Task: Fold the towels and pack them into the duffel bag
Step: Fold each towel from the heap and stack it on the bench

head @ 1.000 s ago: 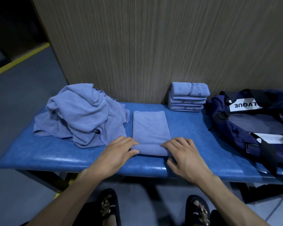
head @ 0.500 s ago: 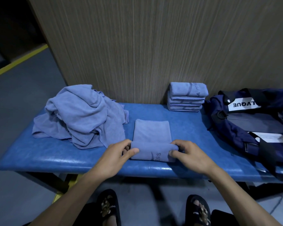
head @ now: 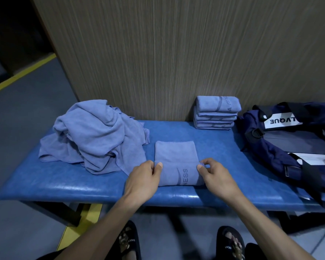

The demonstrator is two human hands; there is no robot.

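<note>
A: Towel (head: 176, 166), blue, lies at the front middle of the padded bench (head: 64, 188), partly folded: near end doubled over away from the person, print reading "NESS" on the upper face. Far part lies flat, one layer showing.

B: Progress overall?

A: Judged roughly midway or less. Folded stack (head: 217, 113) stands at the back of the bench against the wall panel (head: 158, 53); four or five pieces, exact count unclear. Loose pile (head: 94, 136) of unfolded towels sits on the bench's left part, just beside the towel in hand. Duffel bag (head: 289, 147) lies open at the right end; no towel visible inside it, so packing appears not yet begun.

B: Hands?

A: Left hand (head: 142, 178) pinches the left edge of the folded section, thumb on top, fingers tucked at the side. Right hand (head: 215, 177) pinches the right edge likewise, thumb and forefinger on the fold's corner, remaining fingers curled. Both forearms reach in from below, wrists low over the bench's front edge, hands level with each other.

B: Remaining?

A: Finish this fold, add to stack, work through the pile, then load the bag.
</note>
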